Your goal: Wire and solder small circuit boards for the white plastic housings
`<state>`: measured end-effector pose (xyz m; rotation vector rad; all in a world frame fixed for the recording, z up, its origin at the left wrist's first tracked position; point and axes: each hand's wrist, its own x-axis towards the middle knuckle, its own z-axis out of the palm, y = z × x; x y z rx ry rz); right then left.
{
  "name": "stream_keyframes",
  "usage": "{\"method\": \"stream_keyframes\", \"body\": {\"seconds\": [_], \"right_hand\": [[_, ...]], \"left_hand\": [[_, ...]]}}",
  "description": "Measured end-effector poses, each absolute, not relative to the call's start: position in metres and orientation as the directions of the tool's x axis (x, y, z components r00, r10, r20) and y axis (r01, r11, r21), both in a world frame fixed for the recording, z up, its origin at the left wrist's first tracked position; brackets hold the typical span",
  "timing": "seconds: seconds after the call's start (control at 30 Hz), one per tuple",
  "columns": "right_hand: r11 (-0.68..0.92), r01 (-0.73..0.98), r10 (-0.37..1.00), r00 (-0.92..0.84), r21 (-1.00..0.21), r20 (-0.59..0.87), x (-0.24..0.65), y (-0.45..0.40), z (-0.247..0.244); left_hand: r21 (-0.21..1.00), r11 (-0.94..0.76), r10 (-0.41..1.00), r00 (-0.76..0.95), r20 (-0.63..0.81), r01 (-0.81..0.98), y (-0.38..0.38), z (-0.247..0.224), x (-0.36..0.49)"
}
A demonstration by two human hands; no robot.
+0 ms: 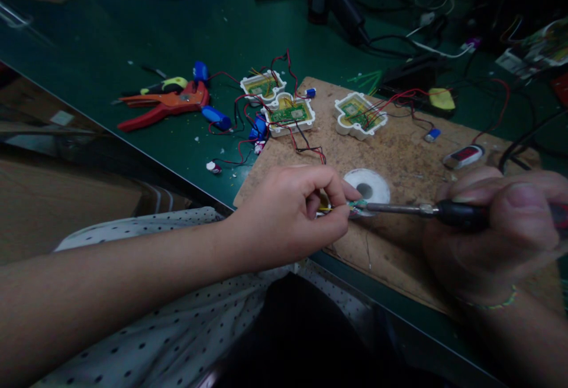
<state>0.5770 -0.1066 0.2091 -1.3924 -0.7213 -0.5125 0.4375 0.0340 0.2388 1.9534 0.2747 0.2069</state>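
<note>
1. Pinching a small wired piece (355,205) between thumb and index finger of the left hand (284,216), above the near part of the white spool (379,187) on the brown board (399,166).
2. Gripping the soldering iron (464,213) in the right hand (510,222), fingers closed around the dark handle, metal tip pointing left at the piece.
3. Too dim and blurred at the tip to tell contact from a slight gap.
4. Could burn the left fingertips, so near the metal; likely cause, a small slip of the iron or heat running along the wire.
5. Could join or scorch neighbouring strands, through poor aim or the tip resting too long on one spot.
6. Could strain the red and black leads (310,149) by the middle white housing (290,129), through a snag on the left hand or a sharp turn of the wrist.
7. Could nudge the spool out of place, through a low drop of either hand.
8. Could singe the blue cell (216,117) beside the red cutters (177,104), far left on the green worktop (110,39), through a careless leftward sweep of the iron.
</note>
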Motion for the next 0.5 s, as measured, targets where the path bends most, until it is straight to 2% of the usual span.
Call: {"method": "stream_keyframes", "body": {"seconds": [0.13, 0.27, 0.5], "right_hand": [[0.070, 0.709, 0.105, 0.694, -0.702, 0.712, 0.5770, -0.1070, 0.2095], [0.087, 0.702, 0.096, 0.701, -0.707, 0.707, 0.5770, -0.1069, 0.2097], [0.061, 0.710, 0.021, 0.702, -0.701, 0.712, 0.5804, -0.1046, 0.2094]], "left_hand": [[0.920, -0.377, 0.289, 0.957, 0.006, 0.108, 0.0343, 0.2401, 0.4380], [0.916, -0.386, 0.291, 0.957, 0.004, 0.114, 0.0341, 0.2408, 0.4377], [0.922, -0.373, 0.288, 0.958, 0.007, 0.106, 0.0333, 0.2415, 0.4377]]}}
